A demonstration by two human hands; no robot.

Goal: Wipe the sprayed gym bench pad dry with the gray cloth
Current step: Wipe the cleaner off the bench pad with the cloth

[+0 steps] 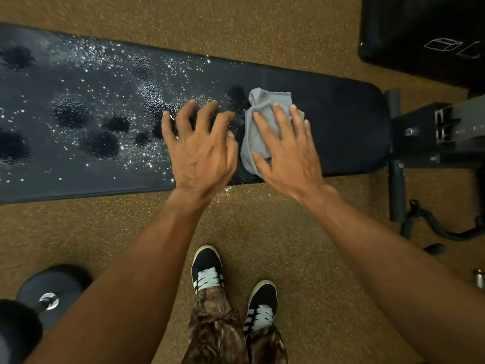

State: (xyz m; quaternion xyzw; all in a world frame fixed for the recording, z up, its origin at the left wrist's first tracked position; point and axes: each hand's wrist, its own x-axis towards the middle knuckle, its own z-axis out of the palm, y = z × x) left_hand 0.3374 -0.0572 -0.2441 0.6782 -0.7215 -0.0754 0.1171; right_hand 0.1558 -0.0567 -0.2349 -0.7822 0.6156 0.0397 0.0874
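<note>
my right hand (287, 156) presses the crumpled gray cloth (270, 101), fingers straight and spread; my left hand (200, 151) splays empty. best sweep left across the wet black bench pad (86, 85).

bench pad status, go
Right hand flat on gray cloth, left hand empty, fingers spread. Bench pad wet left of the hands. Nothing in the way.

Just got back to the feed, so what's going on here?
A person is leaning over a black gym bench pad. The right hand presses flat on a crumpled gray cloth near the pad's right end. The left hand is beside the cloth with fingers spread, holding nothing. Spray droplets cover the pad left of the hands, while the right end shows none, so most of the wiping is not yet done.
</note>
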